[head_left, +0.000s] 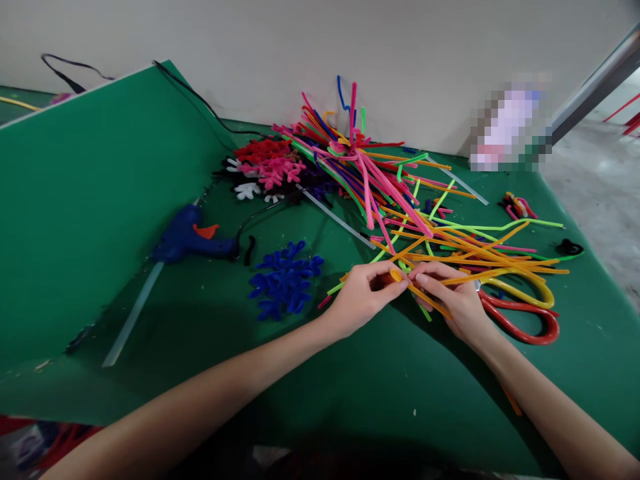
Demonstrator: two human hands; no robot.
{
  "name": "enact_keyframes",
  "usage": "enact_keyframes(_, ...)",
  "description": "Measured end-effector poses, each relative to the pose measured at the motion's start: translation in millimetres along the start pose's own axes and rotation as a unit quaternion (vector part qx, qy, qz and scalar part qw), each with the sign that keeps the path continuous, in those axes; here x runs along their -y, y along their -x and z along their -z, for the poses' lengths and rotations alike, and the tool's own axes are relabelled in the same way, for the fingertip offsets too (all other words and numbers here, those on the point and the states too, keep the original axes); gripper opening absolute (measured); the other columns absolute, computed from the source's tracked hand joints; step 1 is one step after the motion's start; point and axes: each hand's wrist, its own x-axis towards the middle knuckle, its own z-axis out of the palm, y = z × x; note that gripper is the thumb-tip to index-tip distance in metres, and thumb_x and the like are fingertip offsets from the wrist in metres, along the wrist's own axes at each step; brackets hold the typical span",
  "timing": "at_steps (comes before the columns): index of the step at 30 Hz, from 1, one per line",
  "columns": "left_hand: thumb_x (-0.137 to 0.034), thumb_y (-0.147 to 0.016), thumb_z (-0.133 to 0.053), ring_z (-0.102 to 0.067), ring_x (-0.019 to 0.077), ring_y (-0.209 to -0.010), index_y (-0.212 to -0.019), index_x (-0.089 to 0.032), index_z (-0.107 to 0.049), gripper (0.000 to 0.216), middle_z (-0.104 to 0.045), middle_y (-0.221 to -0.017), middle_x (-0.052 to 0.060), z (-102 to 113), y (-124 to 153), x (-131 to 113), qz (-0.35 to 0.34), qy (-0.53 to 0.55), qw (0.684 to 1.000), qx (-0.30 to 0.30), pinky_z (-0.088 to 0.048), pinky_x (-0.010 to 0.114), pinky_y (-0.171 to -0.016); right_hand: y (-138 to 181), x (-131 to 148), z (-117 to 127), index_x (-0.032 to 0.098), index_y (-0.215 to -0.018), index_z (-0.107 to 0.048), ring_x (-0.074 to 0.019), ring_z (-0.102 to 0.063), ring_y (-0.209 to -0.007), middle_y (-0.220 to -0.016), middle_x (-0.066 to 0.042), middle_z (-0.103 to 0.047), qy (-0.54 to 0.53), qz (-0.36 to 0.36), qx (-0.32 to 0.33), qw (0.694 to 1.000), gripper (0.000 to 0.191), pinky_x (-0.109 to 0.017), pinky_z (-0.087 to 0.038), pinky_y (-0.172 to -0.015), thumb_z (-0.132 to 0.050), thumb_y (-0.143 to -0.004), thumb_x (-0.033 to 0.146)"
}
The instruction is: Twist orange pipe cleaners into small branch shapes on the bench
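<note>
My left hand (367, 297) is closed, thumb and forefinger pinching an orange pipe cleaner (431, 302) with a small bent loop at its end. My right hand (460, 300) meets it fingertip to fingertip, also pinched on orange pipe cleaner; whether both hold the same piece is partly hidden by the fingers. Just beyond both hands lie loose orange and green pipe cleaners (480, 247). Beside my right hand rest scissors (545, 328) with one red and one yellow handle, their blades hidden. To the left of my left hand sits a cluster of blue branched pipe-cleaner shapes (287, 280).
A blue glue gun (175, 233) with a clear glue stick leans by a green board (100, 220) on the left. Behind are a multicoloured pipe-cleaner bundle (380, 180) and red, pink and white branched shapes (273, 163). Another glue stick (340, 219) lies on the green table (350, 393).
</note>
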Motion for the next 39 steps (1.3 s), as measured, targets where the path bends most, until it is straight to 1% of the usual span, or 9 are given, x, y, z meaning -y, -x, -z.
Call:
enact_keyframes(4,-0.015,-0.079,-0.059,-0.043,0.0070,-0.058,-0.080,-0.015,-0.061,0.003,-0.054,-0.068,-0.003,-1.0,-0.7,1.2,0.016,0.007,0.999,-0.043,-0.032,0.021,-0.054,1.3,0.6,-4.2,0.020,-0.093,-0.065,-0.0068,-0.047,-0.049,-0.079,0.000,-0.060,0.040,0.026,0.009,0.999,0.014,-0.023,-0.035,-0.044,-0.065,-0.081,0.026)
enact_keyframes(9,-0.013,-0.074,-0.065,-0.047,0.0061,-0.055,-0.101,-0.017,-0.053,0.030,-0.053,-0.064,-0.006,-1.6,-3.6,1.0,0.029,0.063,0.995,-0.075,-0.036,0.019,-0.052,2.9,2.1,-5.7,0.020,-0.087,-0.066,-0.0092,-0.053,-0.052,-0.069,0.002,-0.059,0.079,0.058,-0.006,0.995,0.008,-0.024,-0.042,-0.049,-0.065,-0.081,0.025)
enact_keyframes(12,-0.017,-0.074,-0.068,-0.054,0.0069,-0.057,-0.098,-0.017,-0.053,0.029,-0.057,-0.070,-0.005,-1.6,-5.9,1.7,0.025,0.106,0.990,-0.094,-0.044,0.021,-0.057,4.1,3.0,-5.7,0.021,-0.086,-0.069,-0.0119,-0.059,-0.057,-0.076,-0.001,-0.064,0.104,0.083,-0.031,0.991,0.007,-0.027,-0.049,-0.056,-0.065,-0.080,0.024)
enact_keyframes(15,-0.020,-0.076,-0.068,-0.059,0.0091,-0.060,-0.091,-0.016,-0.055,0.021,-0.061,-0.069,-0.003,-1.7,-7.0,2.4,0.007,0.121,0.989,-0.084,-0.048,0.023,-0.063,5.2,4.6,-5.3,0.023,-0.088,-0.070,-0.0139,-0.061,-0.065,-0.079,-0.001,-0.066,0.135,0.123,-0.032,0.983,0.009,-0.030,-0.052,-0.067,-0.063,-0.082,0.021)
enact_keyframes(20,-0.025,-0.077,-0.069,-0.057,0.0078,-0.060,-0.077,-0.013,-0.064,0.013,-0.062,-0.066,-0.002,-0.6,-8.2,7.2,0.004,0.139,0.986,-0.094,-0.046,0.021,-0.062,6.2,7.3,-3.9,0.028,-0.101,-0.070,-0.0150,-0.063,-0.082,-0.102,-0.003,-0.065,0.158,0.159,0.026,0.974,0.022,-0.031,-0.053,-0.076,-0.060,-0.084,0.017)
enact_keyframes(24,-0.027,-0.077,-0.068,-0.056,0.0082,-0.066,-0.079,-0.015,-0.069,0.012,-0.066,-0.077,0.000,0.9,-9.2,7.8,-0.001,0.155,0.982,-0.111,-0.045,0.021,-0.065,6.1,9.0,-4.3,0.032,-0.114,-0.065,-0.0185,-0.058,-0.105,-0.115,-0.002,-0.063,0.201,0.150,0.073,0.965,0.031,-0.035,-0.048,-0.092,-0.058,-0.087,0.019)
enact_keyframes(28,-0.026,-0.077,-0.065,-0.058,0.0124,-0.077,-0.077,-0.014,-0.071,0.013,-0.067,-0.088,0.004,1.1,-9.4,4.1,-0.009,0.146,0.985,-0.092,-0.047,0.025,-0.072,5.7,8.3,-4.4,0.033,-0.118,-0.062,-0.0179,-0.061,-0.096,-0.113,-0.002,-0.065,0.200,0.121,0.100,0.967,0.032,-0.035,-0.050,-0.087,-0.055,-0.089,0.022)
enact_keyframes(34,-0.022,-0.075,-0.064,-0.054,0.0112,-0.067,-0.074,-0.013,-0.066,0.009,-0.062,-0.069,0.000,-0.3,-7.5,5.3,0.021,0.101,0.987,-0.126,-0.044,0.025,-0.068,5.1,4.5,-3.8,0.032,-0.104,-0.070,-0.0176,-0.057,-0.094,-0.100,-0.002,-0.061,0.220,0.156,0.005,0.963,0.023,-0.032,-0.048,-0.082,-0.059,-0.087,0.022)
enact_keyframes(39,-0.022,-0.080,-0.057,-0.050,0.0115,-0.060,-0.070,-0.014,-0.061,0.014,-0.053,-0.062,-0.002,-1.1,-2.8,3.8,0.020,-0.036,0.995,-0.087,-0.040,0.025,-0.059,5.6,1.3,-3.4,0.029,-0.097,-0.072,-0.0165,-0.056,-0.085,-0.088,-0.002,-0.060,0.204,0.142,-0.055,0.967,0.017,-0.031,-0.046,-0.076,-0.061,-0.086,0.023)
